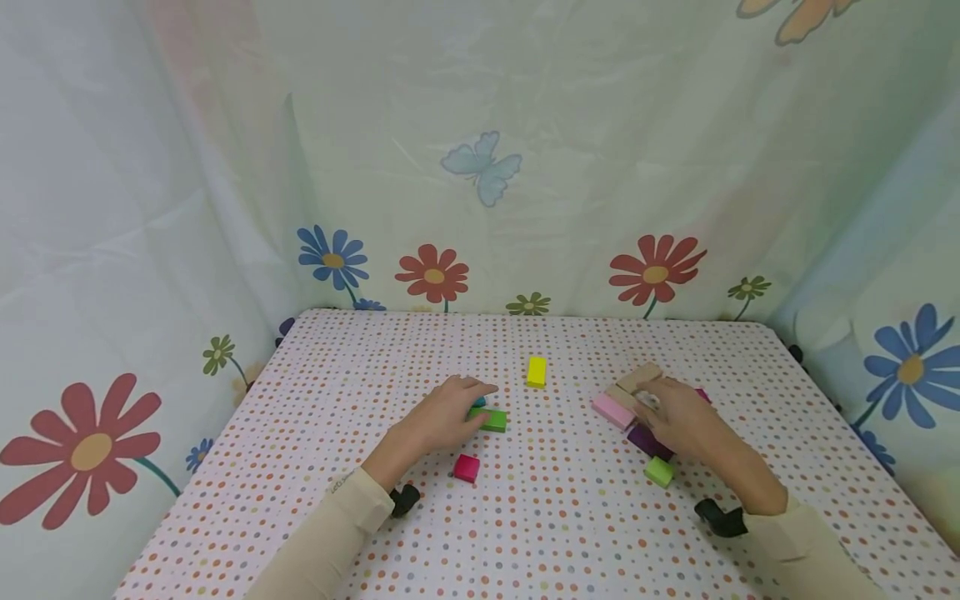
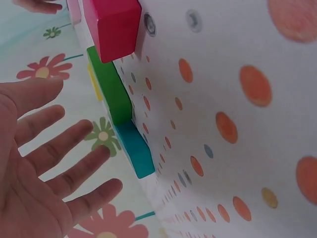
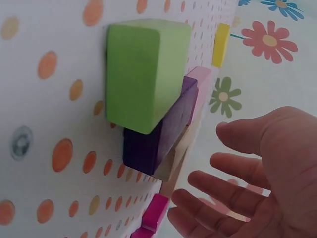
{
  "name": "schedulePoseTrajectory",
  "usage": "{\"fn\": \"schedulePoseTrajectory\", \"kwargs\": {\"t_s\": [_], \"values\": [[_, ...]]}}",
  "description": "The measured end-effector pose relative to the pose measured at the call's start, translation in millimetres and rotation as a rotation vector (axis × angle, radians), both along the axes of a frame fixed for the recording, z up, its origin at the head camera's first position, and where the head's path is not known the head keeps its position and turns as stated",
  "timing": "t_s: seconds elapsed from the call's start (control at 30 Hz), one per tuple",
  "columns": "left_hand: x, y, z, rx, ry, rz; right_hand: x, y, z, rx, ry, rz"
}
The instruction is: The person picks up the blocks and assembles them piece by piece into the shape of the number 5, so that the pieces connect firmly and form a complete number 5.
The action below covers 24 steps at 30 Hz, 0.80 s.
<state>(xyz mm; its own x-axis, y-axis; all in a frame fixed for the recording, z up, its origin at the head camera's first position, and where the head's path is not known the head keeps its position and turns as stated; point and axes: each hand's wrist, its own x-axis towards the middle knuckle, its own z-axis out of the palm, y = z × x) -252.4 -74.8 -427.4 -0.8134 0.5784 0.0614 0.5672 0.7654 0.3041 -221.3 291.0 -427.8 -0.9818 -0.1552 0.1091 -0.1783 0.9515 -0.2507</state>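
Observation:
My left hand [image 1: 444, 417] hovers over a green block [image 1: 493, 421] and a teal block [image 2: 134, 151], fingers spread and holding nothing in the left wrist view. Nearer me lies a crimson block [image 1: 467, 469]. On the right side, my right hand [image 1: 681, 417] is over a cluster of blocks, its fingers loosely extended with nothing in them. That cluster has plain wooden blocks [image 1: 638, 377], a pink block [image 1: 612, 411], a dark purple block [image 3: 161, 129] and a light green block [image 1: 659, 472]. Magenta blocks [image 3: 155, 212] sit beyond, partly hidden by the right hand in the head view.
A yellow block [image 1: 536, 372] stands alone toward the back middle of the dotted tabletop [image 1: 555, 517]. Flowered curtains [image 1: 555, 250] hang behind and on both sides of the table. Black straps with small devices are worn at both wrists.

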Motion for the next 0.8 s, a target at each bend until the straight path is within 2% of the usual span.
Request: {"fn": "schedulePoseTrajectory", "kwargs": {"t_s": [0.3,0.53,0.67,0.8], "values": [[-1.2,3.2,-2.9,-0.059,0.003,-0.012,-2.6,1.1,-5.4,-0.071,-0.037,-0.016],[-2.3,5.7,-6.9,-0.09,0.029,-0.035,-2.6,-1.0,-7.0,-0.058,-0.032,-0.016],[-1.4,7.5,-7.8,-0.094,0.017,-0.04,-2.7,-1.3,-7.3,-0.066,-0.059,-0.03],[-1.6,8.9,-9.4,-0.112,0.037,-0.043,-3.0,-0.8,-6.0,-0.071,-0.091,-0.047]]}}
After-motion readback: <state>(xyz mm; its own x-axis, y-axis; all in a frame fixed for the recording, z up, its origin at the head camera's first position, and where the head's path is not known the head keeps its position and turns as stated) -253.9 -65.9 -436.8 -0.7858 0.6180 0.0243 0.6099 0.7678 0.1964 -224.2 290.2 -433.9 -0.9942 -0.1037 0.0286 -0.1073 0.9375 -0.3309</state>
